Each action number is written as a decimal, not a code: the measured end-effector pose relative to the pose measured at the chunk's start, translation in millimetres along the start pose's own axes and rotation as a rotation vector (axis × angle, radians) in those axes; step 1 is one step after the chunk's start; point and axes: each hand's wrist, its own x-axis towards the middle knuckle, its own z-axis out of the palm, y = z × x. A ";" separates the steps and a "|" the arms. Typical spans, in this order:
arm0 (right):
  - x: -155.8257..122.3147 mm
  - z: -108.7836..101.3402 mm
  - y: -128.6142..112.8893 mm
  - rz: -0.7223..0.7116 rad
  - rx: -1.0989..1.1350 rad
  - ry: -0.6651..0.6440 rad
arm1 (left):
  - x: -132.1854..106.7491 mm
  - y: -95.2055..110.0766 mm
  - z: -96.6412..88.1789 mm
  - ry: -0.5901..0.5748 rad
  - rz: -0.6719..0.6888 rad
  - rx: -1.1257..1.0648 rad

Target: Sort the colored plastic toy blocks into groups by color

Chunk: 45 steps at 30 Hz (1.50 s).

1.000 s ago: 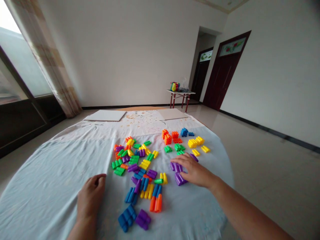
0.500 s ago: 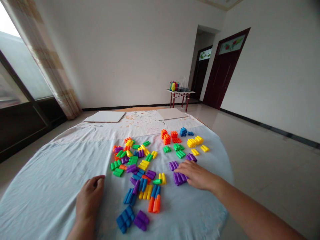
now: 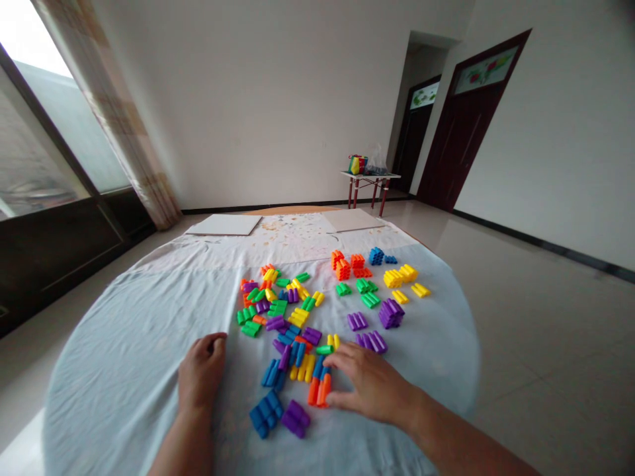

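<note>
Along the near edge of the cloth, what is entered first?

— Right hand (image 3: pixel 370 387): spread open, arched, palm down, nothing seen enclosed. Its fingertips (image 3: pixel 331 398) are placed at an orange-and-blue block stack (image 3: pixel 317 391), which lies under the hand's inner edge; whether that stack is gripped cannot be told. Left hand (image 3: pixel 201 373): loosely curled, laid on the pale blue cloth (image 3: pixel 124 370), no block seen held.

What failure is judged possible?

— A sideways brush of those fingers could tip the stack against the yellow blocks (image 3: pixel 302 368) beside it. A wide sweep of the wrist could disturb the purple row (image 3: pixel 371 342) just past the hand. Cloth dragged by the left hand could shift everything lying on it.

And further out?

— Blue block cluster (image 3: pixel 265 413) and purple block cluster (image 3: pixel 296 418) are lying nearest, before a mixed heap of blocks (image 3: pixel 278 311). Separate orange, green, yellow and blue groups (image 3: pixel 367 277) are set to the right. Beyond these, two white boards (image 3: pixel 225 225) are laid flat, and a small folding table (image 3: pixel 370 177) is stood by the far wall.
</note>
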 end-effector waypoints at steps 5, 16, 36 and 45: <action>3.1 24.1 -2.5 0.099 -0.017 -0.048 | -0.7 1.1 -1.5 -0.014 -0.009 -0.011; 8.7 11.9 -9.9 0.028 0.340 0.007 | 3.5 -6.5 1.3 0.006 0.022 -0.022; 43.1 2.0 -0.3 0.246 1.249 0.005 | -0.8 -1.7 -1.6 0.030 0.040 -0.042; 89.4 -34.6 47.6 0.171 0.962 0.260 | 3.1 -5.6 -2.1 -0.024 -0.017 -0.065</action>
